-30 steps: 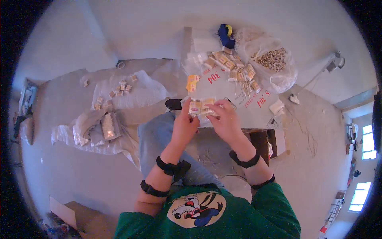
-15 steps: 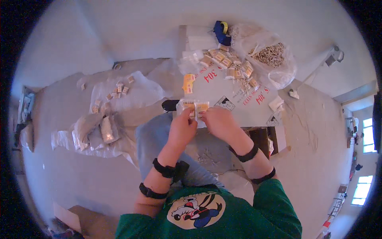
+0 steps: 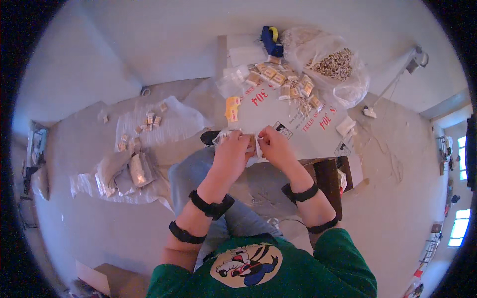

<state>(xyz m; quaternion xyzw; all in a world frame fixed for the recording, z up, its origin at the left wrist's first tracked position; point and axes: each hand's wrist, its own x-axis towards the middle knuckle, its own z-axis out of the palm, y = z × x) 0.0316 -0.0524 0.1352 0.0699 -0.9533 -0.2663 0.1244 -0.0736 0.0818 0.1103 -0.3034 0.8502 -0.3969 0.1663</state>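
Observation:
My left hand [image 3: 231, 153] is closed around a small clear packet [image 3: 253, 145] with tan contents, at the near edge of the printed grey board. Crinkled clear plastic [image 3: 224, 135] shows beside its fingers. With thumb and fingertips, my right hand [image 3: 275, 148] pinches a whitish edge at the packet's right side. My fingers hide much of the packet. Just beyond lie yellow printed cards [image 3: 232, 108]. Farther off on the board is a heap of filled packets [image 3: 278, 78], with loose small sticks [image 3: 300, 107] next to it.
A big clear bag of small tan pieces [image 3: 334, 67] stands at the far right, beside a blue tape dispenser [image 3: 271, 42]. Plastic sheeting [image 3: 181, 116] with several small packets lies on the floor at left. An open cardboard box [image 3: 325, 181] sits under the board's near right.
The two packets held side by side with yellow fronts showing are now turned and mostly covered by my left hand. My right hand has shifted slightly right and pinches the edge.

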